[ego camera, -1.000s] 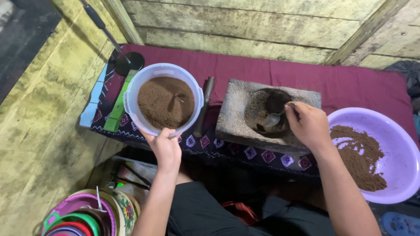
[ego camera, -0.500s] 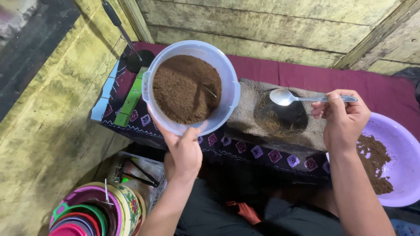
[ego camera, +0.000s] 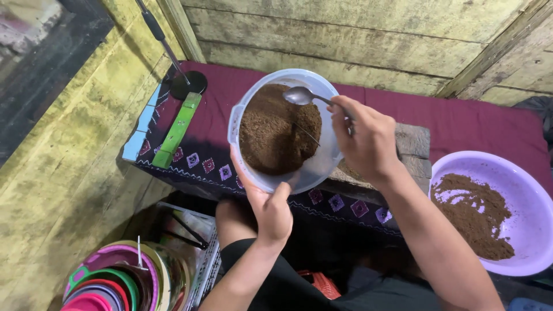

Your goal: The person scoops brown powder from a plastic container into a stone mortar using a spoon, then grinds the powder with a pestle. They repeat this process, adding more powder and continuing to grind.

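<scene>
Maroon cloth (ego camera: 472, 124) covers the low table; purple basin (ego camera: 518, 190) w/ brown powder sits at far right, well apart from the hands. Clear plastic tub (ego camera: 253, 115) of brown powder is lifted & tilted toward the person, left hand (ego camera: 271, 210) gripping its near rim from below. Right hand (ego camera: 366, 141) pinches a metal spoon (ego camera: 305, 96); handle runs right-to-left, bowl over the tub's far rim, just above the powder. Right hand is nearer the spoon end.

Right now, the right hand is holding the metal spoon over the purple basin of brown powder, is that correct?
Not quite: in the head view the right hand holds the metal spoon over the clear tub of brown powder that the left hand holds up, not over the purple basin.
</scene>
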